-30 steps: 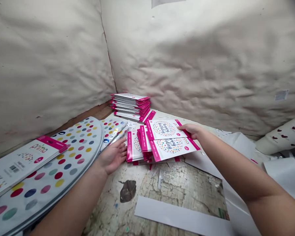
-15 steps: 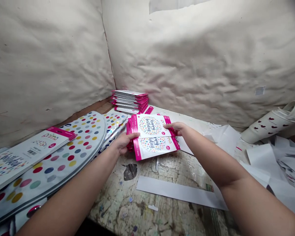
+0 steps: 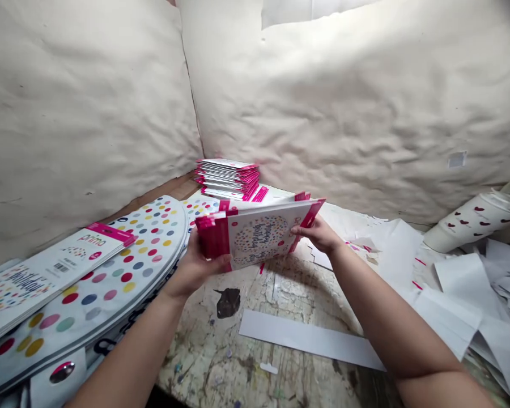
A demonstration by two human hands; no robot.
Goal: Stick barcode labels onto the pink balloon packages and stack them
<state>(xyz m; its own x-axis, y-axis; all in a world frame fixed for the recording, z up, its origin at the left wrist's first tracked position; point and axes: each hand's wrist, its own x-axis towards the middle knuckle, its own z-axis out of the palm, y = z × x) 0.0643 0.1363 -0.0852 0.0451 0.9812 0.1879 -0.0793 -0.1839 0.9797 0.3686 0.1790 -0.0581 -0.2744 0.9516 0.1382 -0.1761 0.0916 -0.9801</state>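
Observation:
A bundle of white and pink birthday cards (image 3: 261, 237) is held up above the worn table, tilted so that its front card faces me. My left hand (image 3: 199, 263) grips the left end, its thumb on the front card. At the right end my right hand (image 3: 317, 232) pinches the bundle, thumb in front. The cards stand on edge, slightly fanned at the top. Behind them, against the wall corner, sits a neat stack of similar pink-edged cards (image 3: 228, 178).
Round polka-dot pieces (image 3: 140, 255) lie at the left under long "prima" cards (image 3: 59, 272). A white strip (image 3: 310, 339) lies on the table (image 3: 221, 362) in front. Paper scraps (image 3: 459, 277) and a white tumbler with hearts (image 3: 471, 221) are at the right.
The cards have gone from lying nearly flat, with two fronts showing, to standing tilted in one bundle. My left hand has shifted down and left around their end.

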